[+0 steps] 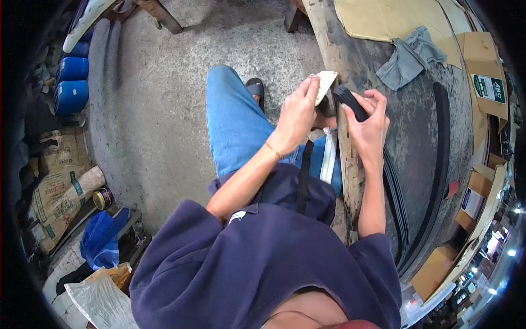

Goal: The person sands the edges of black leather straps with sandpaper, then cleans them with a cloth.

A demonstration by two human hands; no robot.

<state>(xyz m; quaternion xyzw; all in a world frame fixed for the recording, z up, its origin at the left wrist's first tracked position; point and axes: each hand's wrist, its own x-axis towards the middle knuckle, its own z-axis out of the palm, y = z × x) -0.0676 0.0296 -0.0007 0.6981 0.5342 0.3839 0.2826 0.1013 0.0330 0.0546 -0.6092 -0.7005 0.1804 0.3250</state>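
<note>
My left hand (298, 112) is closed around a flat cream-coloured piece (325, 88) with a curved edge, held up by the bench's near edge. Its lower part is hidden by my fingers. In my right hand (368, 122) I grip a bundle of black strips (350, 104) near its end, thumb on one side and fingers on the other. From there the strips trail down along the bench top (408, 118) toward me. The strip ends and the cream piece are close together but apart.
A grey cloth (411, 57) and cardboard (378, 19) lie on the bench. Another long black strip (440, 142) curves along its far side, with cardboard boxes (485, 71) beyond. Blue containers (71, 97), paper sacks (60, 181) and a small tin (102, 198) stand left of the concrete floor (159, 109).
</note>
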